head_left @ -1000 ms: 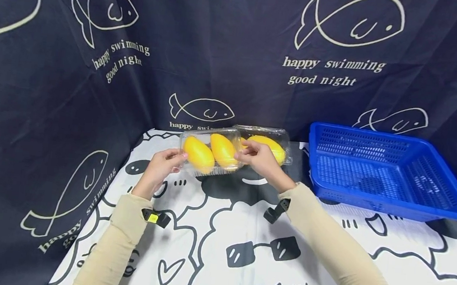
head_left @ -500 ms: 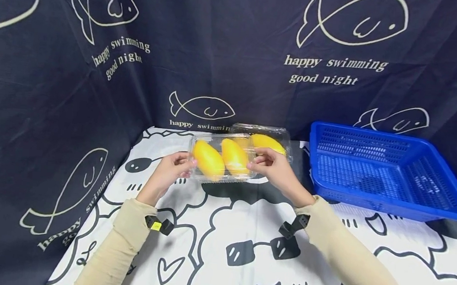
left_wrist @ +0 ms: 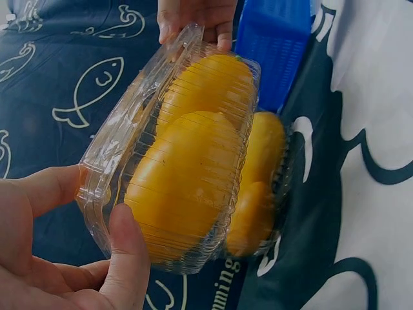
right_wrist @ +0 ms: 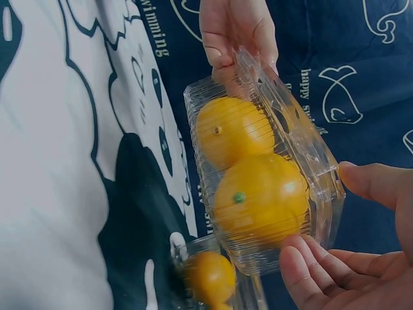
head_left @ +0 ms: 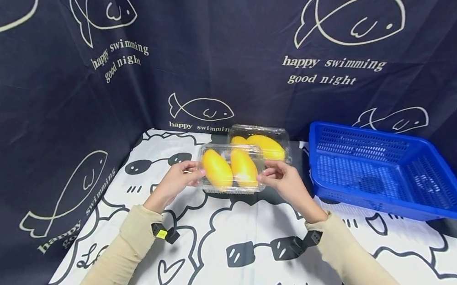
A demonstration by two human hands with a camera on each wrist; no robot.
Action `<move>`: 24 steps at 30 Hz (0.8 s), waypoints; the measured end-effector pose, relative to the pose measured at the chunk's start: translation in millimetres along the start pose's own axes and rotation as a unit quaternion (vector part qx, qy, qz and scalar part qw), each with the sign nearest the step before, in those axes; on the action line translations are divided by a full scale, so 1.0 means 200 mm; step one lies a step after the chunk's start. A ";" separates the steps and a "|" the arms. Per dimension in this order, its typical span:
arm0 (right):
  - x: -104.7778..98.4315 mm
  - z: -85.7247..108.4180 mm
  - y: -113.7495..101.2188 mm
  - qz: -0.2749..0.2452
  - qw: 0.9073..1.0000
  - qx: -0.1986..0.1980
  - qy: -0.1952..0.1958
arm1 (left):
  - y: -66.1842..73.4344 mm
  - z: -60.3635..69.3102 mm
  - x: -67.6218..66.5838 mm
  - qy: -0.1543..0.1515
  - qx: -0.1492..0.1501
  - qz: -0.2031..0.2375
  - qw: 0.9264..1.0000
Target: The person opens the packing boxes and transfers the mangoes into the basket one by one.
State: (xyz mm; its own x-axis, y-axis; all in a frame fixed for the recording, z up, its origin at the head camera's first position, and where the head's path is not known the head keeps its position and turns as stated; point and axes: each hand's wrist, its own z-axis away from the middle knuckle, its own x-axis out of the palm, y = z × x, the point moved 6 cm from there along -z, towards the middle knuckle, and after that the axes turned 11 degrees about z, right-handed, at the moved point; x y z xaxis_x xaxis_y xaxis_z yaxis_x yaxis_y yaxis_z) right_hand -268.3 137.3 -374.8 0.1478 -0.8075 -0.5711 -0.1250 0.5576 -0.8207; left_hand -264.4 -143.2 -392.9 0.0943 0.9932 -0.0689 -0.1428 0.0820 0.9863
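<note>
Both hands hold a clear plastic box (head_left: 227, 189) by its two ends, with two yellow mangoes (head_left: 217, 169) inside. The left hand (head_left: 176, 179) pinches its left end; in the left wrist view that hand's thumb and fingers (left_wrist: 129, 239) grip the corner. At the right end the right hand (head_left: 284, 184) pinches it, also seen in the right wrist view (right_wrist: 361, 239). A second clear box (head_left: 286, 139) with yellow mangoes (head_left: 267, 147) stands just behind, partly covered by the held one. The held box's lid looks closed.
A blue perforated basket (head_left: 375, 202) stands at the back right of the table, with nothing seen in it. Dark curtains (head_left: 220, 59) printed with fish rise behind and to the left. A white cloth (head_left: 177, 243) with black drawings covers the table.
Both hands have carried the held box right and nearer to the person, uncovering more of the box behind. The right hand has moved from in front of that rear box.
</note>
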 end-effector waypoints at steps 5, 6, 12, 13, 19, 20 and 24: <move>-0.01 0.05 0.04 -0.005 1.000 -0.010 0.013 | -0.05 0.00 0.05 -0.012 -0.005 -0.008 1.000; -0.01 0.06 0.05 -0.004 1.000 -0.010 0.014 | -0.07 0.00 0.06 -0.016 -0.005 -0.009 1.000; 0.01 0.13 0.13 0.013 1.000 0.005 0.011 | -0.14 0.02 0.11 -0.025 -0.015 -0.013 0.999; 0.02 0.14 0.14 0.016 1.000 0.009 0.010 | -0.15 0.02 0.11 -0.023 -0.018 -0.015 0.999; 0.01 0.16 0.19 0.029 0.999 0.012 0.007 | -0.19 0.01 0.15 -0.025 -0.027 -0.026 0.999; 0.01 0.16 0.19 0.030 0.999 0.010 0.007 | -0.19 0.01 0.15 -0.024 -0.028 -0.026 0.999; 0.01 0.16 0.21 0.030 0.999 0.012 0.004 | -0.20 0.01 0.17 -0.025 -0.037 -0.024 0.999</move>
State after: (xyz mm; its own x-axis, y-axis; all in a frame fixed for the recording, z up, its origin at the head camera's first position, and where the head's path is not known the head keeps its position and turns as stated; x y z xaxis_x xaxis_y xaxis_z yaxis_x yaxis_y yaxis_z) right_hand -241.5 166.0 -410.8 0.1322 -0.7746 -0.6184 -0.1099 0.6086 -0.7858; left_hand -253.4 -112.4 -435.3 0.1517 0.9827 -0.1062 -0.2095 0.1370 0.9682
